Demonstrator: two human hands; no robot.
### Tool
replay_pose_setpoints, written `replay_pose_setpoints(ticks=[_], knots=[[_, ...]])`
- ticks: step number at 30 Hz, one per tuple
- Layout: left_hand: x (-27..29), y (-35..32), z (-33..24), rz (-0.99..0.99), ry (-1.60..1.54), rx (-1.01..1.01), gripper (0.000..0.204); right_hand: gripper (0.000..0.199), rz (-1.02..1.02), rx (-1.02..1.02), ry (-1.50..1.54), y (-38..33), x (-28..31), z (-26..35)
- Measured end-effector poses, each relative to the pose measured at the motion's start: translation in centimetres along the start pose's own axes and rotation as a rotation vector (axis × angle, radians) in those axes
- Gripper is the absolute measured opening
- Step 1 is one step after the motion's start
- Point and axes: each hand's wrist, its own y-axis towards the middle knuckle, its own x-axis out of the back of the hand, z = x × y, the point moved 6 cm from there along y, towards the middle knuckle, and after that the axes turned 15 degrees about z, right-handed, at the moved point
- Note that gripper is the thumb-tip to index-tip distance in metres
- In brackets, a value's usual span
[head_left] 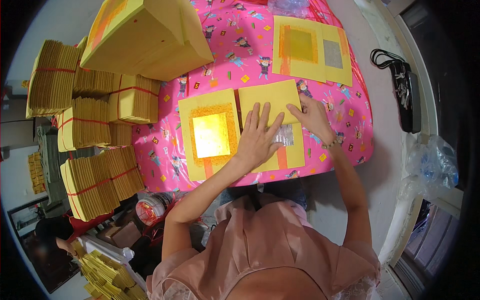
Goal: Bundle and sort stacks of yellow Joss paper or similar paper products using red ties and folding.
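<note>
Yellow joss paper with a silver foil patch lies before me, its far part folded over as a plain yellow flap (267,95). My left hand (256,140) rests flat on the flap and the silver patch (285,135), fingers stretched out and pointing away from me. At the flap's right edge, my right hand (316,119) pinches the paper between thumb and fingers. Just left of it lies a yellow sheet or thin stack with a shiny gold foil square (211,135) inside an orange printed border. Part of the silver sheet is hidden under my left hand.
A pink patterned cloth (227,75) covers the table. Two more yellow sheets (300,47) overlap at the far right. A tall yellow stack (145,40) stands far left, beside several bundles (100,182) tied with red string. A black pouch (404,95) lies beyond the right edge.
</note>
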Motion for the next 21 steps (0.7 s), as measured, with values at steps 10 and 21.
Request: replay_pose_setpoints(ticks=[10, 21], knots=[[-0.5, 0.5, 0.5, 0.048, -0.014, -0.008, 0.084, 0.027, 0.029, -0.065, -0.054, 0.8, -0.1, -0.7], [-0.9, 0.4, 0.5, 0.064, 0.02, -0.022, 0.082, 0.027, -0.067, -0.001, -0.062, 1.0, -0.3, -1.3]])
